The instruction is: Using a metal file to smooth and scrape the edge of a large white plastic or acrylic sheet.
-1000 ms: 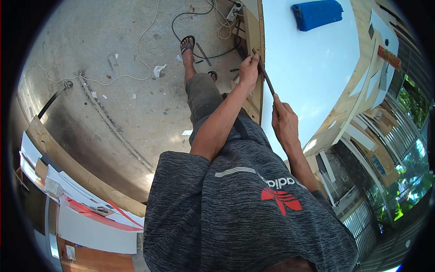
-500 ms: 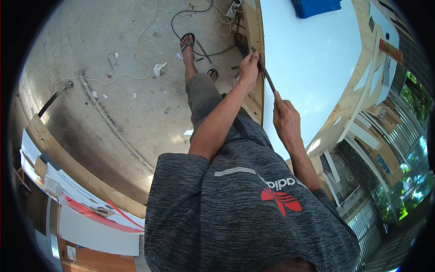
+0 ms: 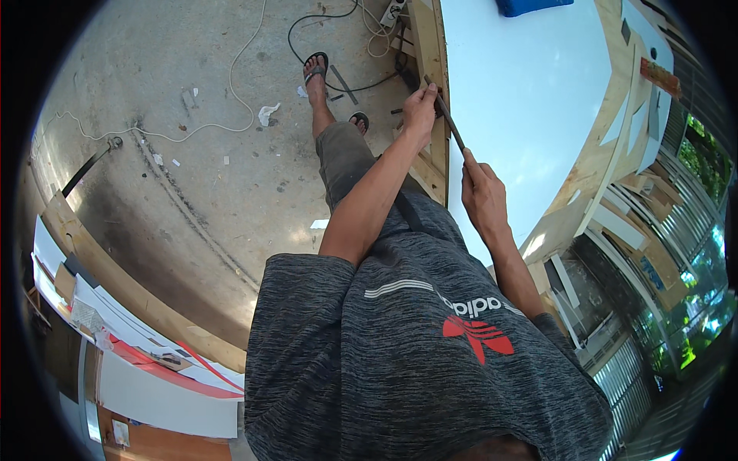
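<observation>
A long, narrow dark metal file (image 3: 450, 120) lies slantwise over the left edge of a white-topped panel (image 3: 523, 100). My left hand (image 3: 419, 115) is closed round its far end, just off the panel's edge, with the thumb on top. The near end is in my right hand (image 3: 485, 192), above the white surface, with the index finger stretched along the file. Below the edge shows the panel's bare wooden side (image 3: 432, 46). The file's underside and its exact contact with the edge are hidden.
A blue object (image 3: 534, 6) rests on the panel's far part. Cables and a power strip (image 3: 392, 11) lie on the concrete floor at the far side, near my sandalled feet. White board offcuts (image 3: 165, 388) stand at lower left. A wooden block (image 3: 661, 77) sits at right.
Both hands and the file have shifted very slightly left and away along the panel edge. The whole view has moved a little too. The grip is the same.
</observation>
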`<action>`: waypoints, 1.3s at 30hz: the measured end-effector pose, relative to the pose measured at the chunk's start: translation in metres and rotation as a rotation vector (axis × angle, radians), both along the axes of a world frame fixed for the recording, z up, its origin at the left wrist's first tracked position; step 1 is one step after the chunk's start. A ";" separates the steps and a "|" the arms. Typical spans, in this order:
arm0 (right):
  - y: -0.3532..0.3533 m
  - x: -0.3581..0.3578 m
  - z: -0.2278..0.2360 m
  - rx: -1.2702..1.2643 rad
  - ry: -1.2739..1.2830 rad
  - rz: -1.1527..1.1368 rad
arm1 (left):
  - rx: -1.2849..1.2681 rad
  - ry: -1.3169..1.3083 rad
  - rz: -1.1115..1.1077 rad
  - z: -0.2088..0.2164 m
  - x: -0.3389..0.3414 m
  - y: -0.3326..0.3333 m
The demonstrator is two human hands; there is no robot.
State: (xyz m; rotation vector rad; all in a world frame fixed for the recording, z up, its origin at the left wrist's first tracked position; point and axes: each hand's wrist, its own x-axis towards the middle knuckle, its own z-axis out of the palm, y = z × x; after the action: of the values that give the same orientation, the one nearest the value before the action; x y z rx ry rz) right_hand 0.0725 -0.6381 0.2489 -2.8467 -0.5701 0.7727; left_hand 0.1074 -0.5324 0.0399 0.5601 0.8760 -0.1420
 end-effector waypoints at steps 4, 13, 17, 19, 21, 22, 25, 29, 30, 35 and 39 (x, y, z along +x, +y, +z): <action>-0.015 -0.016 0.018 -0.013 -0.002 0.017 | -0.046 -0.018 -0.009 0.013 -0.021 -0.015; -0.007 -0.018 -0.027 -0.031 0.016 -0.006 | -0.163 0.137 0.140 -0.005 -0.013 -0.017; -0.009 -0.023 0.007 -0.028 0.048 -0.003 | -0.043 0.044 0.088 -0.006 -0.032 -0.024; -0.016 -0.029 0.025 -0.058 0.026 0.005 | -0.033 0.011 0.056 0.012 -0.041 -0.030; -0.028 -0.040 0.021 -0.061 0.020 -0.003 | -0.080 0.062 0.070 0.028 -0.046 -0.034; -0.032 -0.044 0.015 -0.053 0.018 0.013 | -0.075 0.065 0.076 0.025 -0.050 -0.034; -0.032 -0.036 -0.018 -0.012 0.000 0.051 | -0.021 0.017 0.112 0.001 -0.047 -0.038; -0.034 -0.037 -0.032 -0.004 -0.010 0.086 | -0.068 0.087 0.157 -0.021 -0.037 -0.036; -0.036 -0.037 -0.032 0.023 -0.017 0.078 | -0.095 0.071 0.144 -0.026 -0.039 -0.036; -0.047 -0.053 0.014 -0.001 0.019 0.014 | 0.078 0.029 -0.059 0.011 -0.062 -0.047; -0.053 -0.063 0.006 -0.054 0.038 -0.006 | -0.003 0.060 0.024 0.027 -0.066 -0.055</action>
State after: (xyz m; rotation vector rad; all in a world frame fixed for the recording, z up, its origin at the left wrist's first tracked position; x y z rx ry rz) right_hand 0.0094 -0.6915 0.2548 -2.8739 -0.5436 0.8517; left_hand 0.0410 -0.5873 0.0666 0.5445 0.9402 -0.1386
